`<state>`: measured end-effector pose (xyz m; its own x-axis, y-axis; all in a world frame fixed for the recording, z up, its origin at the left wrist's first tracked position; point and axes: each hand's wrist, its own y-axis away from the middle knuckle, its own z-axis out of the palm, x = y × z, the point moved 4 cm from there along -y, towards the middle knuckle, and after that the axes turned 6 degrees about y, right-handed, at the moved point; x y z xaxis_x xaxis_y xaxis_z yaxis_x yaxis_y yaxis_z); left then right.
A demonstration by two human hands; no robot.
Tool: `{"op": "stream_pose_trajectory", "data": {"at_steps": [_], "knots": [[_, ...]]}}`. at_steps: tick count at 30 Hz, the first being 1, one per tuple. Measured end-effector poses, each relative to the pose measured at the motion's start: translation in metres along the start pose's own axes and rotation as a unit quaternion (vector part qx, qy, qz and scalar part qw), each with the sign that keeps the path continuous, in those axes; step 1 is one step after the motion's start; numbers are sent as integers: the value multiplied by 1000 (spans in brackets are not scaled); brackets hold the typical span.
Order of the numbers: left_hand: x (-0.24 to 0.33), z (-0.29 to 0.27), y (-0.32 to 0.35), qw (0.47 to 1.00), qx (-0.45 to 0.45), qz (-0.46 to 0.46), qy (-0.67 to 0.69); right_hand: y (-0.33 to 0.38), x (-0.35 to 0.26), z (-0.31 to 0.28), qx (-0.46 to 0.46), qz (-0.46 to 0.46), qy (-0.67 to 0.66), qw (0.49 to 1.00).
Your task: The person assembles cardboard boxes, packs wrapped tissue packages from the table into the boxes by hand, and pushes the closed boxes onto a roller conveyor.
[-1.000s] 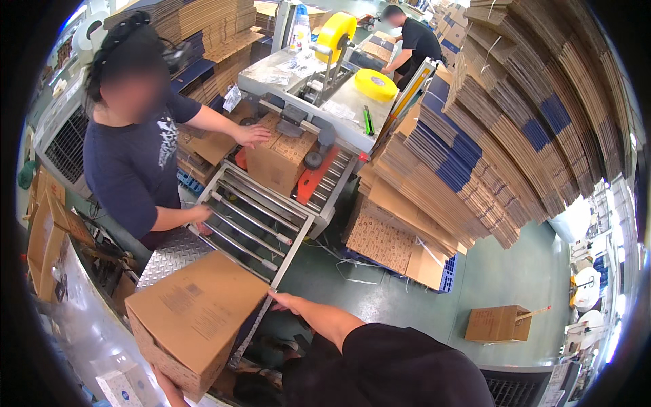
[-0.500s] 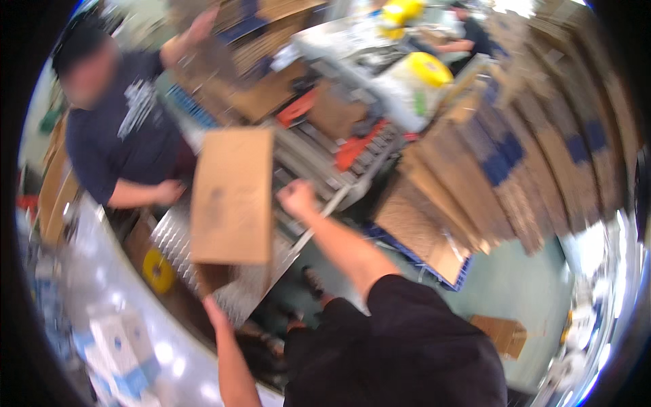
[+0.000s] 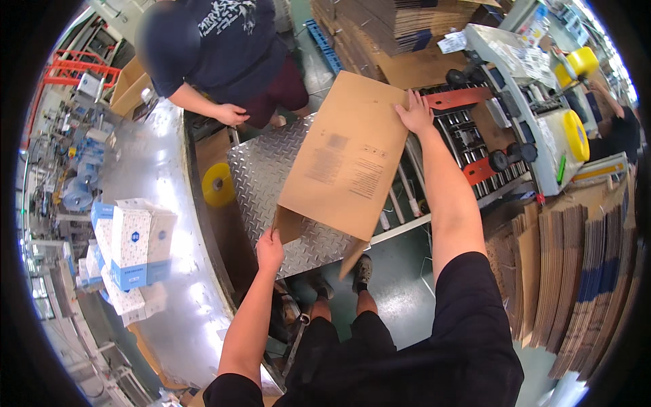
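A brown cardboard box (image 3: 342, 146), with faint printing on its upper side and its near end open, tilts over a diamond-plate metal platform (image 3: 261, 159). My left hand (image 3: 270, 251) is closed on a flap at the box's near left corner. At the far right edge, my right hand (image 3: 415, 115) grips the carton with the thumb on top; some of its fingertips are hidden. A loose flap (image 3: 354, 258) hangs down at the near right corner. The box's inside is mostly out of sight.
At left, a shiny metal counter (image 3: 159, 244) bears white-and-blue cartons (image 3: 139, 237). A co-worker (image 3: 234, 57) stands beyond the platform. A taping machine (image 3: 468, 129) with red parts and rollers stands right of the box. Stacks of flattened cardboard (image 3: 563, 278) fill the right side.
My right hand, closed and apart from the box before, now grips its far right edge. The left hand stays at the near flap. The view has swung left; the co-worker's raised arm has lowered.
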<state>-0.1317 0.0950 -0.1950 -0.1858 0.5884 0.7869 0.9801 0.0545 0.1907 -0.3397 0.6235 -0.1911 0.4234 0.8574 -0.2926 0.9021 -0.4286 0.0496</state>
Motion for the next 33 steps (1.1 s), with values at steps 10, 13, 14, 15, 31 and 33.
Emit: {"op": "stream_pose_trajectory", "data": {"at_steps": [10,13,14,15,31,33], "knots": [[-46,-20,13,899,133,-215,356,131,-32,-110,-226,-237,-329,886],[-9,-28,15,843,47,-212,493,238,-71,-252,-155,-191,-249,937],[19,-32,24,807,-11,-212,551,273,-83,-279,-158,-153,-209,953],[41,-37,27,765,-67,-203,607,303,-102,-301,-152,-176,-210,950],[57,-114,35,982,12,106,-159,337,-229,-147,74,-308,65,946],[50,-133,36,964,22,122,-235,295,-144,-142,-46,-81,27,995]]}}
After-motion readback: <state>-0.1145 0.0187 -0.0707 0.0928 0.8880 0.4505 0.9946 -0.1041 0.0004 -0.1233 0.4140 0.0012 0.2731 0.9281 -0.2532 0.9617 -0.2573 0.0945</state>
